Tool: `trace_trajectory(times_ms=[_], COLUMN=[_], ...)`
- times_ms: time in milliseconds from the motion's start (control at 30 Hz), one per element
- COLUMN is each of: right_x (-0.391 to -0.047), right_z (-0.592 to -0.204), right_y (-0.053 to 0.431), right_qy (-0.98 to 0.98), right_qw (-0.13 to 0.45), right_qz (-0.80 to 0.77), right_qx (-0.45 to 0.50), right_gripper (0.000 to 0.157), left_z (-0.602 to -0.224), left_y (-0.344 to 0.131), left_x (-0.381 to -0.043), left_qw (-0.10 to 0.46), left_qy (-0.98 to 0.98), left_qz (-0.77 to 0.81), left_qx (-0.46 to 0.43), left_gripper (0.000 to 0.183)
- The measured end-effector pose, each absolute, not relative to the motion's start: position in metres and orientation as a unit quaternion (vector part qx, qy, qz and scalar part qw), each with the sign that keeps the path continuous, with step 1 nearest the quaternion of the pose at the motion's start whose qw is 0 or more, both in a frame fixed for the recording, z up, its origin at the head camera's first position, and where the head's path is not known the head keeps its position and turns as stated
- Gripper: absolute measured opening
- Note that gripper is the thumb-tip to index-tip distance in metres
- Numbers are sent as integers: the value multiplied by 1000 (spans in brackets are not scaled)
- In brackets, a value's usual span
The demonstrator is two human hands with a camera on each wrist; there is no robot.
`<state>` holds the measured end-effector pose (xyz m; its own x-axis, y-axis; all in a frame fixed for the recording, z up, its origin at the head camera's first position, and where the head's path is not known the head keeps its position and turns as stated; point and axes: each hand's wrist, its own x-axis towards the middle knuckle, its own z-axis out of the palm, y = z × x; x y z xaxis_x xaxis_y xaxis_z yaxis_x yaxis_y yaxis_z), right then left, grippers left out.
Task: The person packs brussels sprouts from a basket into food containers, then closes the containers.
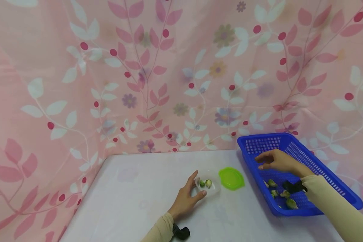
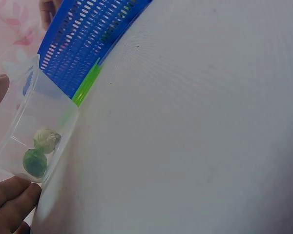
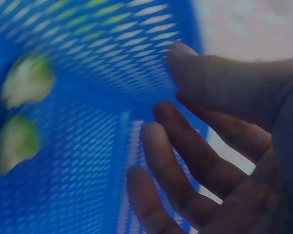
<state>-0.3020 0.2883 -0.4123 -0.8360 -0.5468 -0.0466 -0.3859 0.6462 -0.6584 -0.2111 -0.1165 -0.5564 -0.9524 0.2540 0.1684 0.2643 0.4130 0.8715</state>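
Observation:
A small clear plastic container (image 1: pixel 216 189) stands on the table with two Brussels sprouts (image 1: pixel 208 183) inside. My left hand (image 1: pixel 185 199) holds it from the left, thumb on the near side and fingers on the far side. In the left wrist view both sprouts (image 2: pixel 35 162) show through the container wall (image 2: pixel 44 102). Over the blue basket (image 1: pixel 258 179) hovers my right hand (image 1: pixel 276 162), fingers loosely bent and nothing between them. Several Brussels sprouts (image 1: pixel 291 203) lie on the basket floor below; two sprouts (image 3: pixel 28 80) appear blurred in the right wrist view, apart from the fingers.
A bright green lid (image 1: pixel 231 178) lies flat between the container and the basket. The white table (image 1: pixel 133 195) meets a pink floral cloth (image 1: pixel 175 84) hanging behind it. The basket's perforated walls rise around the sprouts at the right.

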Motion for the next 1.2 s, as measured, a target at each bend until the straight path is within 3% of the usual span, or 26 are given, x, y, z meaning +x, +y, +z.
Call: trace_trajectory(times_ms=[233,467,1200], right_x=[-310,-308,-311], right_z=[-443,-459,-467], right_y=[301,296,301], right_qy=[888,875,859], right_qw=[173,226,239], right_qz=[-304,-301,-319], right_qx=[-297,-305,-321], right_gripper=[46,24,24], left_z=[-557,-558,-558], left_y=[-117,-116,-117], left_x=[-212,-211,-213], left_qw=[12,2,8], left_qy=[-842,-839,-839], left_qz=[-516,-523,-519], left_qx=[-157,-154,-161], left_gripper=[83,83,83])
